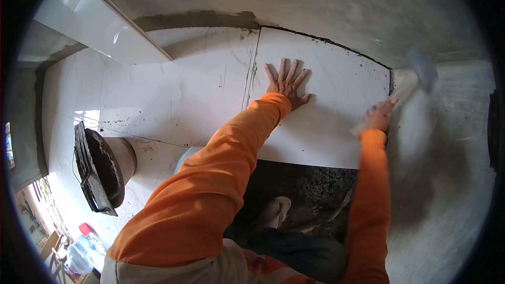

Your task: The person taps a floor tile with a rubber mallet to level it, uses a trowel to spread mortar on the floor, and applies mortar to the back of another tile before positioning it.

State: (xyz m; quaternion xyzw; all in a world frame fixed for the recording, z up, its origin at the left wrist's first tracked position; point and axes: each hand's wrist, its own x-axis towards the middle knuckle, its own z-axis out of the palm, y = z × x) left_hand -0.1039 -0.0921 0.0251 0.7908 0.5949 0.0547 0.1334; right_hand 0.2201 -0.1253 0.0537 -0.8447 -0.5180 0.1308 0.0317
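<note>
Smooth grey cement walls [326, 0], mottled and matte, close in the far and right sides of the floor. In their corner lies the large, glossy white floor tile [336, 105] with faint veining, its near edge bordering a dark, rough, crumbly bare patch [310, 189]. At upper left a long, shiny white panel [100, 23] slants down toward the tiling. A round, mortar-crusted bucket [125, 155] stands on the left-hand tiles, presumably to keep it within reach yet out of the way. The right hand [380, 115] is closed around the pale handle of a blurred mallet with a grey-blue head [422, 69], raised beside the right wall, probably for room to swing. The left hand [286, 84] lies flat on the tile, fingers spread, apparently to steady it.
</note>
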